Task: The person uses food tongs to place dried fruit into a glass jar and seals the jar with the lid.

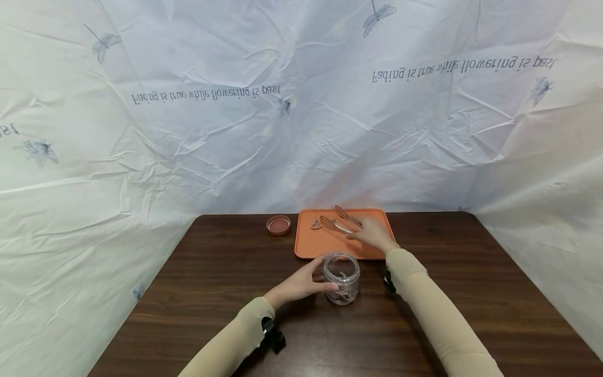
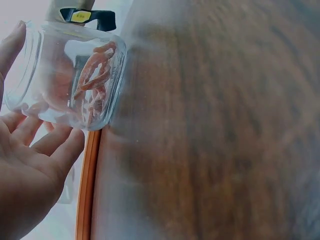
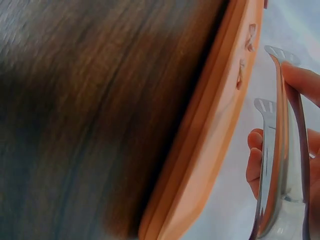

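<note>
My left hand [image 1: 301, 283] holds a clear jar [image 1: 344, 293] by its side, thumb toward me and fingers around the back. The jar stands upright and uncovered on the table. Several thin reddish-brown twisted strips [image 2: 97, 75] lie at its bottom. Over the orange tray [image 1: 313, 246], my right hand [image 1: 375, 235] grips a pair of tongs [image 3: 280, 150] with slotted ends; their arms are spread apart, and I see nothing between the tips. Small twisted pieces [image 3: 240, 75] lie on the tray, one of them [image 1: 315, 224] left of the tongs.
A round reddish lid [image 1: 278, 225] lies on the dark wooden table [image 1: 226, 277], left of the tray. Behind the table's back edge hangs a white printed sheet [image 1: 235, 141], which also covers both sides.
</note>
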`<act>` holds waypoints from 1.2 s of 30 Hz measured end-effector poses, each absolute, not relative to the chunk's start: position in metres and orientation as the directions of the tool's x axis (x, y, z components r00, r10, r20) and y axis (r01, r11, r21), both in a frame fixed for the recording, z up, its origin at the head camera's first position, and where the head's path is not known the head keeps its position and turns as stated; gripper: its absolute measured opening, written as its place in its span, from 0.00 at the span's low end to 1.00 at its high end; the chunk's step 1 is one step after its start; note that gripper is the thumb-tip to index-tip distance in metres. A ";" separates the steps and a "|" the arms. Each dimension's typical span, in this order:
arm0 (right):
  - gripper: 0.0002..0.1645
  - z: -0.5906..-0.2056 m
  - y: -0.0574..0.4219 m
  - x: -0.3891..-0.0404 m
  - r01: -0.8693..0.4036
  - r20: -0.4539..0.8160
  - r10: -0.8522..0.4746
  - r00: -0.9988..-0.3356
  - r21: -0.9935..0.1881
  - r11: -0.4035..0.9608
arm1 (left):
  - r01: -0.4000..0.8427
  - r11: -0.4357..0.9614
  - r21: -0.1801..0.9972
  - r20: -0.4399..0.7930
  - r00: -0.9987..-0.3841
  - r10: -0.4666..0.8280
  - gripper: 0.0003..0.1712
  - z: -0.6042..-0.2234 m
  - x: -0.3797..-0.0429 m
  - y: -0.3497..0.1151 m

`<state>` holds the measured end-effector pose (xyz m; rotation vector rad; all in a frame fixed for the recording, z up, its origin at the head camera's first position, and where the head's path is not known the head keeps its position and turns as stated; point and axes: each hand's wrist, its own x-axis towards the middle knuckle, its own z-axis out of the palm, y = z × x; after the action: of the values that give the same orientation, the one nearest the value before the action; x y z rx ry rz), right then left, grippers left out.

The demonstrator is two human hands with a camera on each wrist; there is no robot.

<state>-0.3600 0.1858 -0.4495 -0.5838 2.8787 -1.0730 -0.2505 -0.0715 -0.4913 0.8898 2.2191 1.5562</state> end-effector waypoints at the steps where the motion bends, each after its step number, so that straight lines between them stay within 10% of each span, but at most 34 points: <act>1: 0.43 -0.450 0.185 -0.360 -0.332 0.108 -0.345 -0.932 -0.633 0.699 | 0.318 0.222 0.922 0.112 -0.766 0.633 0.46 -0.491 -0.251 -0.071; 36: 0.31 -0.459 0.181 -0.363 -0.317 0.051 -0.355 -0.933 -0.583 0.748 | 0.264 0.237 0.935 0.067 -0.788 0.612 0.46 -0.491 -0.249 -0.071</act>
<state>-0.3629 0.1812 -0.4591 -0.5536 2.8775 -0.9421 -0.2492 -0.0713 -0.4905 0.8129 2.2024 1.5672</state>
